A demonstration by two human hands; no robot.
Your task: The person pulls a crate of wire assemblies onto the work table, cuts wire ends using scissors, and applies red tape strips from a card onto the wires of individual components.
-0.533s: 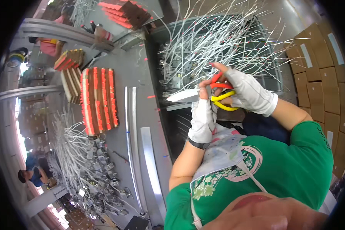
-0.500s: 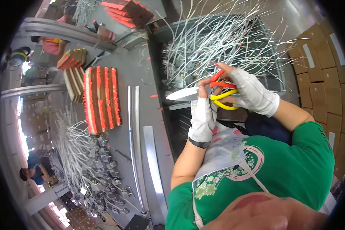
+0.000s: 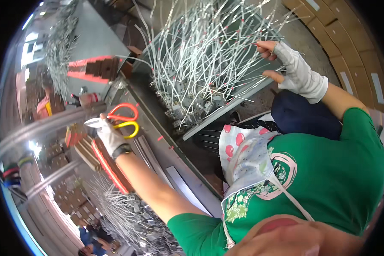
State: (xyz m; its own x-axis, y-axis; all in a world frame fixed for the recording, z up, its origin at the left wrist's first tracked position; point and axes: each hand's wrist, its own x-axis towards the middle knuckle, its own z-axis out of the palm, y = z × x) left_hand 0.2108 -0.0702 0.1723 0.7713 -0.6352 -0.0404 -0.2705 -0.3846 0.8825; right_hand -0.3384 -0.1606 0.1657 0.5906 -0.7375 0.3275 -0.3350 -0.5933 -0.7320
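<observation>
My left hand (image 3: 111,137), in a white fingerless glove with a dark wristband, is stretched out over the workbench at the left. It grips a pair of scissors (image 3: 135,126) near the blades, which point left; the red and yellow handle loops stick out to the right. My right hand (image 3: 301,72), in a similar glove, hovers beside the right edge of a bin (image 3: 209,121). Its thumb and fingers are apart, and I see nothing held between them. Inside the bin lies a tangle of white wires (image 3: 200,51) with red marks, joined to small metal parts.
Below my left forearm lie a red-edged stack (image 3: 109,166) and another heap of wired metal parts (image 3: 145,226). A flat metal strip (image 3: 187,190) runs along the bench. Cardboard boxes (image 3: 350,55) are piled at the right. Other people are in the background at the left.
My left hand has carried the scissors from in front of me to the far left. My right hand has let go of the handles and moved up and right. The view has turned.
</observation>
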